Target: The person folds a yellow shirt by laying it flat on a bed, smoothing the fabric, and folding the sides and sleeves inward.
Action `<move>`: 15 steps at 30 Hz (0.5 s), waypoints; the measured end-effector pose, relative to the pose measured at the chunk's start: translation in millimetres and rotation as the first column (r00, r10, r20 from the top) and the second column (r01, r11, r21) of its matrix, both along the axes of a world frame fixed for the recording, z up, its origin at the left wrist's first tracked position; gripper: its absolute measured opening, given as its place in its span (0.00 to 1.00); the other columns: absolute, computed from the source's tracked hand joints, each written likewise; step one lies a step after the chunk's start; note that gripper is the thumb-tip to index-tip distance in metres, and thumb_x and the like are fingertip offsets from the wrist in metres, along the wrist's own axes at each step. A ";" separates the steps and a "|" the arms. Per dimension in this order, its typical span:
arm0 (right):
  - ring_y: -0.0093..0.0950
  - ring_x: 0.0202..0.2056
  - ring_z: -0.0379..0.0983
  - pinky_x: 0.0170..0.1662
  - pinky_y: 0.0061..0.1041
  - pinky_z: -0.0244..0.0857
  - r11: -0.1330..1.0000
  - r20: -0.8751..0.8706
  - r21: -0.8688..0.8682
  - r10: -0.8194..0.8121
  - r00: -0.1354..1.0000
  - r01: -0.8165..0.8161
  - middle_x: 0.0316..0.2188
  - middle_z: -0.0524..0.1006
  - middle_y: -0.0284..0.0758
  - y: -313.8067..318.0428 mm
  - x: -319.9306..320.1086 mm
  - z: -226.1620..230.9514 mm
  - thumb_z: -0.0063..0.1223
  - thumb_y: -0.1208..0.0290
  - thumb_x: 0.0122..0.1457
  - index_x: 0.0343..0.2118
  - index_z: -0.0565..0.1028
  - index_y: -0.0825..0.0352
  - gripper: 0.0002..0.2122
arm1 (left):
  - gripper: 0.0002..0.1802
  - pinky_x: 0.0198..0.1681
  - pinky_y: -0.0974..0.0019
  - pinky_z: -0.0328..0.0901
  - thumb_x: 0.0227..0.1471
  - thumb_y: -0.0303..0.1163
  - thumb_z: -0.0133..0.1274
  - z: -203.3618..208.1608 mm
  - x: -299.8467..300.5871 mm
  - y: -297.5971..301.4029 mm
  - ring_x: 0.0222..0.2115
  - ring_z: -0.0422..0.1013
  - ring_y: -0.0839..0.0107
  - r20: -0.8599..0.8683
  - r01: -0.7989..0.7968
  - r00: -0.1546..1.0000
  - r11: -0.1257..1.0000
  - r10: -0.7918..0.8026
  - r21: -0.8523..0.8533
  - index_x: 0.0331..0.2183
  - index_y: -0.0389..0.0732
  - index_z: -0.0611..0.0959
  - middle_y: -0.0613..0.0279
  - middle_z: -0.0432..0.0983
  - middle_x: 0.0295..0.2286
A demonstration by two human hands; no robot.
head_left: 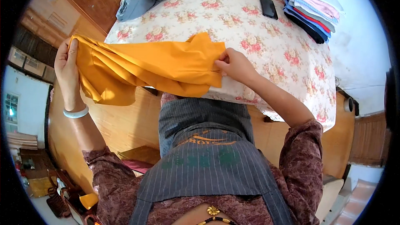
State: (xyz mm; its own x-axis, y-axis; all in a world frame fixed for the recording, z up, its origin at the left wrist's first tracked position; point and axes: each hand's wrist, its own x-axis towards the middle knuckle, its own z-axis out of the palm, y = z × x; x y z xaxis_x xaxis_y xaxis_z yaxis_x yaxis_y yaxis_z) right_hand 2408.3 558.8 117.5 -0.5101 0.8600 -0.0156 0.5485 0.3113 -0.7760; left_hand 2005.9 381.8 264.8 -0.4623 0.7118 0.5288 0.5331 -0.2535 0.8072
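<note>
A mustard-yellow garment (146,62) is stretched between my two hands, over the near edge of the table. My left hand (67,64), with a pale bangle at the wrist, grips its left end, the thumb on top and the fingers behind. At the other end, my right hand (236,64) pinches the cloth near its edge between thumb and fingers. Loose folds sag from the left half, below the tabletop. Which kind of garment it is, I cannot tell from this folded shape.
A flowered cloth covers the table (187,16). At its far left lies a crumpled grey-blue garment (146,0). A black phone (268,8) rests at the far right, beside a stack of folded clothes (310,10). A wooden cabinet (83,0) stands at the left.
</note>
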 end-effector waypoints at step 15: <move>0.14 0.21 0.66 0.20 0.11 0.55 0.869 -0.584 -0.454 -0.124 0.802 -0.197 0.27 0.78 0.33 42.0 10.9 72.0 0.59 0.67 0.57 0.32 0.73 0.66 0.09 | 0.13 0.39 0.80 0.64 0.62 0.33 0.48 4.2 -0.7 -0.3 0.34 0.70 0.83 -0.027 -0.027 0.999 0.999 0.028 0.018 0.42 0.35 0.79 0.69 0.76 0.34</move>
State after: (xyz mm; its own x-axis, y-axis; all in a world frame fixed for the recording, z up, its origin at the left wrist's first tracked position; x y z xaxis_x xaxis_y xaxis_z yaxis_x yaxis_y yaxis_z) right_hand 2419.2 600.8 189.4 -0.5869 0.8032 -0.1025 -0.0591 -0.1687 -0.9839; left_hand 2005.2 381.5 269.0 -0.4668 0.6891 0.5542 0.5619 -0.2527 0.7876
